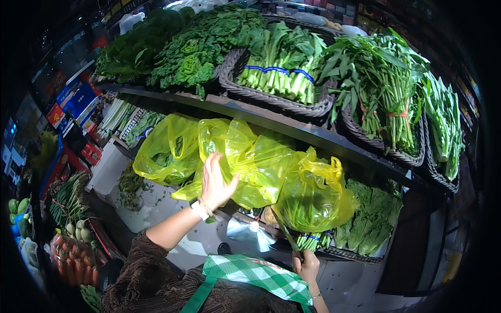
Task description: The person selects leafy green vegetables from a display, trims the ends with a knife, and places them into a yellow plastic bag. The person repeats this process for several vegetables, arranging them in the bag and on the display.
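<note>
My left hand (pixel 216 183) is spread, thumb apart, in front of a yellow plastic bag (pixel 260 166); whether the palm touches it I cannot tell. Green leaves show through an open-mouthed yellow bag (pixel 168 150) to its left. Low on the right, my right hand (pixel 306 266) is closed around the handle of a knife (pixel 287 232), its blade slanting up and left. Just beyond the blade sits a third yellow bag (pixel 315 199), full of greens and bunched at the top. Below it stick out stems (pixel 313 240) tied with blue bands.
Above the bags runs a shelf edge (pixel 250 114), carrying a wicker basket (pixel 274 98) of banded greens and a basket of water spinach (pixel 399 113). Lettuce (pixel 373 219) lies at right. Carrots (pixel 76 260) and white radishes (pixel 80 231) stand at lower left. A clear plastic bag (pixel 250 234) hangs near my waist.
</note>
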The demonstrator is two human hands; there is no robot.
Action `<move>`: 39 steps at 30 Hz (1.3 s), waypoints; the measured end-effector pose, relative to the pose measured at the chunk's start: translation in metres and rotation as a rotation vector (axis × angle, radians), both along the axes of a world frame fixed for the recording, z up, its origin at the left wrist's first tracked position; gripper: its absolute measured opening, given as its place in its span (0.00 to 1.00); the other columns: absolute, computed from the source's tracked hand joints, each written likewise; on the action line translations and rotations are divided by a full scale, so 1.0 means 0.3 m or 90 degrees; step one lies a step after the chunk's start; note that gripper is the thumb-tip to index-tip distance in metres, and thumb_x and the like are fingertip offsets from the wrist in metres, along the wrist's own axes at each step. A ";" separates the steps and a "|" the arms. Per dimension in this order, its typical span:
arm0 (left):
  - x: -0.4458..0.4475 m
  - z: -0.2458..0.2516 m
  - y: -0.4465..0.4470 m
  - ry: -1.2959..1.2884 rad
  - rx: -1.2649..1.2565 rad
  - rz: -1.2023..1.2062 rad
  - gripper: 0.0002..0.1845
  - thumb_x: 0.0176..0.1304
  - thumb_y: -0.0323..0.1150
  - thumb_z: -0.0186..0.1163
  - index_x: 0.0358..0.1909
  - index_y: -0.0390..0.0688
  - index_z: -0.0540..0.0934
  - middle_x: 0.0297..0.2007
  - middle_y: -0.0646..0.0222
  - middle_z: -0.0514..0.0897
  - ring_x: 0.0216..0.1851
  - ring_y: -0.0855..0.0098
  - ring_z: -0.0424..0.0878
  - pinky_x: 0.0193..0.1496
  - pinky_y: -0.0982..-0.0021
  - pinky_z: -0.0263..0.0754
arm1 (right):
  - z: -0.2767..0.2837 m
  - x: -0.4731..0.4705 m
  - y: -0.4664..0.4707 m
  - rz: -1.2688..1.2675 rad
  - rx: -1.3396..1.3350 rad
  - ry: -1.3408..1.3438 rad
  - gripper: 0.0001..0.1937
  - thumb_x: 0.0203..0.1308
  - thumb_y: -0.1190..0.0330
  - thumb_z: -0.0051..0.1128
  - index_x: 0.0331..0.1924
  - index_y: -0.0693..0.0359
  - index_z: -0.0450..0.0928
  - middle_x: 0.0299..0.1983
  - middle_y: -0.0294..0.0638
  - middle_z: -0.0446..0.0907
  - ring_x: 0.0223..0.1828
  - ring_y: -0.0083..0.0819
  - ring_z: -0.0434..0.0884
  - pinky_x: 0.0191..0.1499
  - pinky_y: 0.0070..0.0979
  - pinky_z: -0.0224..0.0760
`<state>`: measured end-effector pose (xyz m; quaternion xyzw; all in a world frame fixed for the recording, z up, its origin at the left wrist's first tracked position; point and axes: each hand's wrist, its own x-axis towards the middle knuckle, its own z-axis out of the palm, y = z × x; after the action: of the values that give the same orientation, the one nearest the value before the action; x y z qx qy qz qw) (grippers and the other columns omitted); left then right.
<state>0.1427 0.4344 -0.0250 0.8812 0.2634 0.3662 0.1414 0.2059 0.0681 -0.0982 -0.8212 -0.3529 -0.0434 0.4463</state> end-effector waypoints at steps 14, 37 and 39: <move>-0.087 -0.091 0.460 -0.165 -0.390 0.140 0.16 0.69 0.40 0.59 0.50 0.38 0.79 0.51 0.57 0.82 0.57 0.57 0.80 0.62 0.57 0.72 | -0.023 -0.173 0.184 -0.020 -0.040 0.150 0.08 0.60 0.73 0.62 0.30 0.69 0.74 0.18 0.48 0.76 0.20 0.25 0.74 0.27 0.26 0.70; 0.083 -0.435 1.089 0.035 -0.162 0.215 0.20 0.59 0.36 0.67 0.50 0.39 0.78 0.51 0.52 0.81 0.56 0.53 0.77 0.60 0.57 0.71 | -0.020 -0.373 0.520 -0.137 -0.041 0.223 0.13 0.64 0.69 0.61 0.26 0.68 0.74 0.14 0.40 0.72 0.17 0.19 0.68 0.21 0.25 0.64; 0.116 -0.450 1.120 0.130 -0.110 0.230 0.23 0.57 0.45 0.68 0.50 0.41 0.80 0.53 0.52 0.81 0.58 0.52 0.75 0.63 0.57 0.69 | 0.009 -0.386 0.523 -0.143 -0.016 0.348 0.14 0.69 0.65 0.56 0.30 0.67 0.75 0.18 0.39 0.74 0.21 0.23 0.70 0.25 0.27 0.66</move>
<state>0.1774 0.7706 -0.1601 0.8368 0.4606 0.2701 0.1211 0.0902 0.2252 -0.0956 -0.8418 -0.1272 0.1348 0.5070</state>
